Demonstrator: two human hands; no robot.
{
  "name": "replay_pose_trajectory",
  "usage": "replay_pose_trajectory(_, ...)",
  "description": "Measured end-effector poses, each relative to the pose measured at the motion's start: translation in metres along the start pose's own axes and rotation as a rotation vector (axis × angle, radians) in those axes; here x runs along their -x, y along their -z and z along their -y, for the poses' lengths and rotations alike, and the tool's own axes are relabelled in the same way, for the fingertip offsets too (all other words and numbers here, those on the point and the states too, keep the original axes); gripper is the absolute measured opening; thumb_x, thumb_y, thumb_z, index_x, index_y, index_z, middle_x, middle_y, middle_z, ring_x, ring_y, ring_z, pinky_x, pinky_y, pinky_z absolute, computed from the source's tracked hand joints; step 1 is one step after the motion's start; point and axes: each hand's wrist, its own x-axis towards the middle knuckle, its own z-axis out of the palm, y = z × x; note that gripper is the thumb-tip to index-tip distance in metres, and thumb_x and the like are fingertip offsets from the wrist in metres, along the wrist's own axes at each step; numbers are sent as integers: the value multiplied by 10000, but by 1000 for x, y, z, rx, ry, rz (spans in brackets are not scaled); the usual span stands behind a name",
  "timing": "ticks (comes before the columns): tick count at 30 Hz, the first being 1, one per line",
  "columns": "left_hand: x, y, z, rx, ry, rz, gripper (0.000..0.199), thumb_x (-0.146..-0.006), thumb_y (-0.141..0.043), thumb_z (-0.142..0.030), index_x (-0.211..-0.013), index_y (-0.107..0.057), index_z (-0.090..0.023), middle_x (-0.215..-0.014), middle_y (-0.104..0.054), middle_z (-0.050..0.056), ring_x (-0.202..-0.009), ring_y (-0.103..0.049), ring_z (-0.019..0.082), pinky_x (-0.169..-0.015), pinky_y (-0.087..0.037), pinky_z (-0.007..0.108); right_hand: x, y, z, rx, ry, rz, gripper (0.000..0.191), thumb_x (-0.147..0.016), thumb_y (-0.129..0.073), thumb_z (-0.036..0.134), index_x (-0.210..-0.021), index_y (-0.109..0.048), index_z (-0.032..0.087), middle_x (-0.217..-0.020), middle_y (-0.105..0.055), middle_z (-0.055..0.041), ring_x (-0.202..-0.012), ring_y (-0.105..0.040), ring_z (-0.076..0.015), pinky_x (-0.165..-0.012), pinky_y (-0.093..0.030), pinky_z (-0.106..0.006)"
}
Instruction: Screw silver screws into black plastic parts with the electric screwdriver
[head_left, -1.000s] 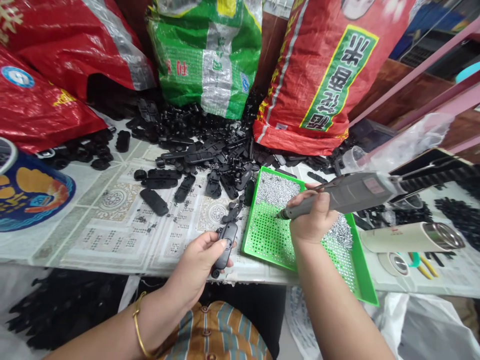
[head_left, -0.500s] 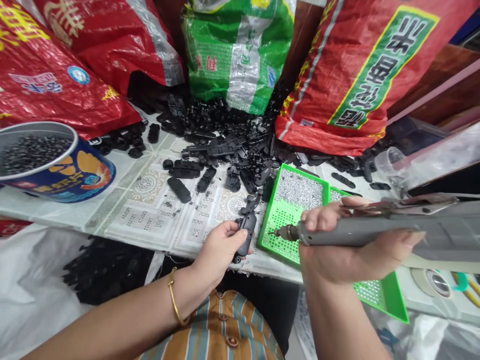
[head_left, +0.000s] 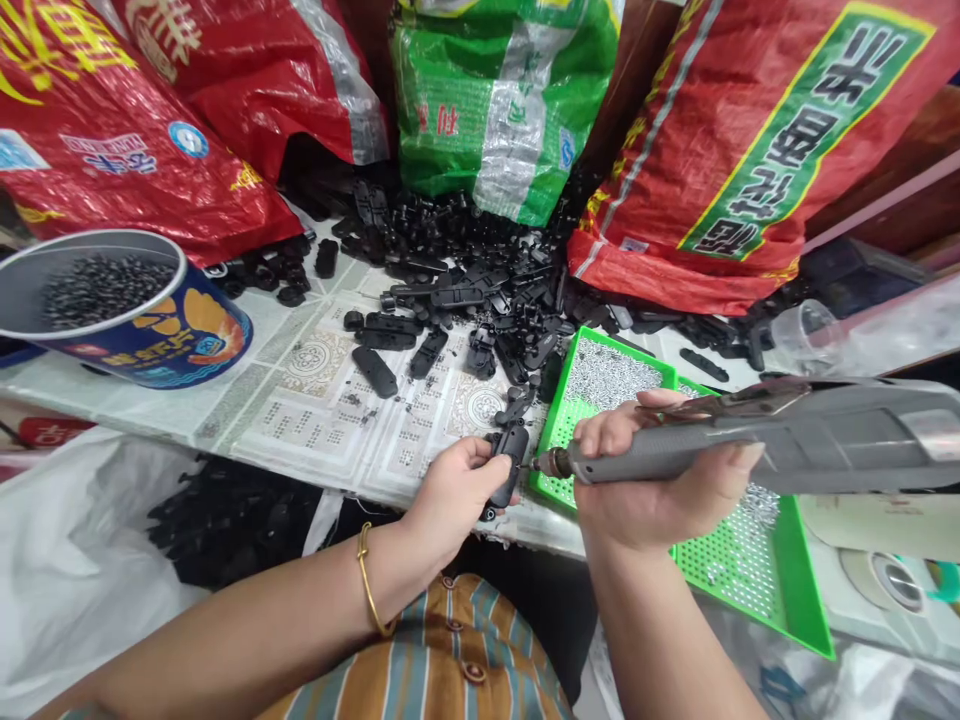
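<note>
My left hand [head_left: 459, 492] pinches an oblong black plastic part [head_left: 511, 462] at the table's front edge, thumb across its face. My right hand [head_left: 645, 480] is wrapped round a grey electric screwdriver [head_left: 780, 435]. Its bit points left and reaches the side of the black part; whether the tip touches a screw there cannot be made out. Beneath the screwdriver lies a green perforated tray [head_left: 559, 425] holding many small silvery screws [head_left: 611, 370]. Just beyond my left hand, more black plastic parts [head_left: 375, 372] lie loose on the patterned table cover.
A blue tub [head_left: 202, 330] of small dark pieces stands at the left. Behind the heap of black parts [head_left: 457, 290] lean a green sack [head_left: 510, 110] and red sacks [head_left: 750, 150]. A tape roll [head_left: 885, 580] lies at the right, near a clear plastic cup [head_left: 806, 335].
My right hand has brought the screwdriver left, from over the tray to the black part. My left hand keeps its hold on the part. The whole view has shifted slightly.
</note>
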Motion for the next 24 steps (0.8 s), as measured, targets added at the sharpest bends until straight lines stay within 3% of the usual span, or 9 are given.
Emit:
replay_pose_trajectory(16,2,-1,5,20,-40,-44,133,-712,-577,-255,-707,-493,-152,-580,-523,-49,-481,-556,80,-481,-386,192,5,0,-3,-64,14,236,323,-712,-549,515,-665,-540,195,-426,-480,55,-348,-440,-119,-371,-357,-264)
replay_pose_trajectory(24,-1,1,3,35,4,-27,151,-701,-580,-279,-712,-483,-165,-552,-518,-64,-448,-565,88,-446,-396,187,3,0,-2,-31,13,131,361,-698,-530,550,-713,-568,191,-411,-486,60,-323,-429,-120,-364,-345,-268)
